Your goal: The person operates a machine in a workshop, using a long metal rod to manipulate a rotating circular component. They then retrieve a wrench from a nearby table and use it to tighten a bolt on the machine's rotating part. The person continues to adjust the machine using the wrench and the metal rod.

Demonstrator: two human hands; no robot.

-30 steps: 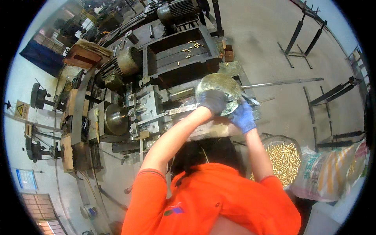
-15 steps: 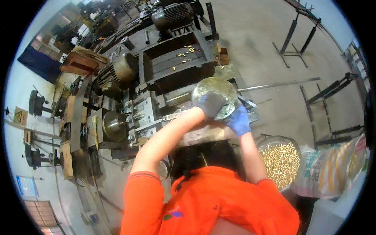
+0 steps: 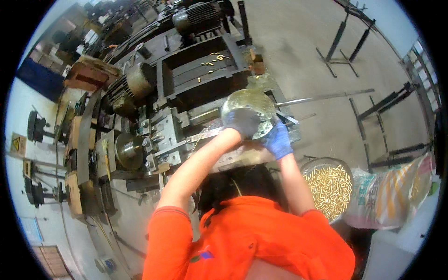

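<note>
Dull greenish-metal round pan (image 3: 249, 99), qty 1: on machine bench (image 3: 270, 84), R end, directly ahead of wearer; contents too unclear to list.

L hand (image 3: 242, 122), dark glove: over pan's near-L part, fingers bent down & hidden; can't tell if closed on anything.

R hand (image 3: 278, 139), blue glove: at pan's near-R edge; fingertips partly lost behind rim, grip state can't be told. Prob. placed opposite L hand to steady pan, approx. one hand per side.

Deep dark tray (image 3: 207, 89), rectangular: just beyond pan; few loose brass pcs (image 3: 219, 58) inside. High walls presumably keep small pcs from rolling off.

Long metal rod (image 3: 326, 97): extends R from beside pan, out past bench edge.

Round metal disc (image 3: 128, 150), machine-mounted: L of hands, well apart.

Round tub (image 3: 311, 163): low, by R forearm, full of similar brass pcs; prob. set there for easy reach.

Woven sack (image 3: 389, 196), white w/ orange stripes: just R of tub.

Finned motor (image 3: 198, 19): far side, beyond tray.
</note>
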